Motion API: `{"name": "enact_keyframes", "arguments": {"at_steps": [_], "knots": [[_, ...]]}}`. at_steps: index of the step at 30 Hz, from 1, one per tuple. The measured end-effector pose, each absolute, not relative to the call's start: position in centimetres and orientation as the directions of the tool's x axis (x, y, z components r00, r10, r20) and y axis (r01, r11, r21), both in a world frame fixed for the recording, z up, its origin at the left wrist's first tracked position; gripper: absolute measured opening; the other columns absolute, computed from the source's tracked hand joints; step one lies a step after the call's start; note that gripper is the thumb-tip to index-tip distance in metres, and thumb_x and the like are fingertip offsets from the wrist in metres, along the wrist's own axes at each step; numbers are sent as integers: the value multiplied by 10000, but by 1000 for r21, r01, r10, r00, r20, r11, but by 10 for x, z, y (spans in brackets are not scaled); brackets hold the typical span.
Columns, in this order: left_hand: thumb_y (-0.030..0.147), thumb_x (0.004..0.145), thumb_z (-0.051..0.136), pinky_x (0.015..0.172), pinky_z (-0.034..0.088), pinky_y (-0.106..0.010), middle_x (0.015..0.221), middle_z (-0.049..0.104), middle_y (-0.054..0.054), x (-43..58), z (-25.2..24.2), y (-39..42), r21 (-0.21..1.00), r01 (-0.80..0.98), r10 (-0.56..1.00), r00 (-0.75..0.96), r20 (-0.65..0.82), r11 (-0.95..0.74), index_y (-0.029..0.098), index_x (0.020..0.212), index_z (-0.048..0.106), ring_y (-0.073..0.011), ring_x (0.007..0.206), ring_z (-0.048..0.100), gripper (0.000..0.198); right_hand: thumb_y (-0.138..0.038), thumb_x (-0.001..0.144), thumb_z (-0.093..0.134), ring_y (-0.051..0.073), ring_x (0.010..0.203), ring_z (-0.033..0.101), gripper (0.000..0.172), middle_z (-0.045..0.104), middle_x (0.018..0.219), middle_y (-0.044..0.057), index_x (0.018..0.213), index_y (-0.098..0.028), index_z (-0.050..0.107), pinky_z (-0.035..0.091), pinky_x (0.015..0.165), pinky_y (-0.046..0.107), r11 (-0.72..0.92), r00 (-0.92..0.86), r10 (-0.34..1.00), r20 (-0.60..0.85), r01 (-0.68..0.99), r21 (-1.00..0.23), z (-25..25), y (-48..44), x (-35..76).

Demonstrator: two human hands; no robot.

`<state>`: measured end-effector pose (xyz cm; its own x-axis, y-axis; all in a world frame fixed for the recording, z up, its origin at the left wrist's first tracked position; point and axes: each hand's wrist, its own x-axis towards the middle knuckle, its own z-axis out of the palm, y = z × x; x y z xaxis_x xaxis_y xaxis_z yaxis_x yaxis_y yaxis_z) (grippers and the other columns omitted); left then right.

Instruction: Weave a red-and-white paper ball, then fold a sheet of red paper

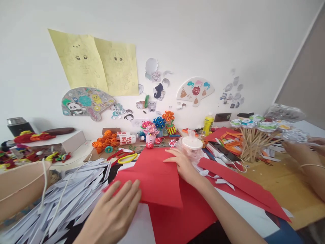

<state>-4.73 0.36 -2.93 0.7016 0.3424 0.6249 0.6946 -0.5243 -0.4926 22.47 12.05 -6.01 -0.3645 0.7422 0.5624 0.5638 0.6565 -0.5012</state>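
A folded sheet of red paper [154,176] lies on the table in front of me, on top of more red sheets [188,213]. My left hand [114,211] rests flat on its near left corner, fingers stretched out. My right hand [181,164] presses flat on its far right edge, fingers extended. Just beyond my right hand stands a white lidded cup in a clear plastic bag [192,145].
A heap of white paper strips [71,196] lies at the left. Yellow-handled scissors [127,158], paper flowers [105,142] and a yellow bottle [208,124] stand at the back. Another person's hands [302,152] work at the right beside paper flowers on wooden sticks [254,139].
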Motion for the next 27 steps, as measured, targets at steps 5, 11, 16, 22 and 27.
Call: {"name": "enact_keyframes", "arguments": {"at_steps": [5,11,16,22,27], "knots": [[55,853,378,915,398,-376,1077,716,-75,-21,-44,-13,-419,703,533,710,460,-575,174,961,606,-229,956,645,279,70,721,368,231,1201,536,621,626,1259,53,1140,-256,691,396,1034,440,639,-434,768,471,482,-599,-54,98,222],[3,803,416,792,446,-372,844,709,-54,-3,-37,-14,-351,677,606,735,302,-646,173,888,581,-212,726,649,252,-439,816,666,310,1318,414,571,497,1419,47,1352,-325,508,326,1084,435,509,-642,752,149,422,-750,-40,30,231],[-2,811,426,601,417,-329,609,638,2,0,-27,-3,-261,648,597,761,253,-716,191,769,529,-178,483,555,223,-510,717,738,332,1241,480,611,583,1324,63,1277,-315,589,354,1034,417,506,-564,809,165,527,-683,-49,12,233],[93,943,356,821,425,-378,868,729,-56,-1,-4,9,-260,710,530,676,512,-655,169,969,584,-181,719,660,241,-386,884,582,202,713,625,227,714,784,30,805,-219,713,419,652,285,449,-478,863,165,575,-683,-38,37,227],[93,930,373,964,372,-356,1170,678,-85,-6,-13,13,-539,494,198,834,514,-682,168,1163,592,-208,1084,596,329,-471,839,604,153,620,517,356,633,662,-5,675,-157,636,335,566,261,477,-512,843,162,574,-666,-31,69,229]]}}
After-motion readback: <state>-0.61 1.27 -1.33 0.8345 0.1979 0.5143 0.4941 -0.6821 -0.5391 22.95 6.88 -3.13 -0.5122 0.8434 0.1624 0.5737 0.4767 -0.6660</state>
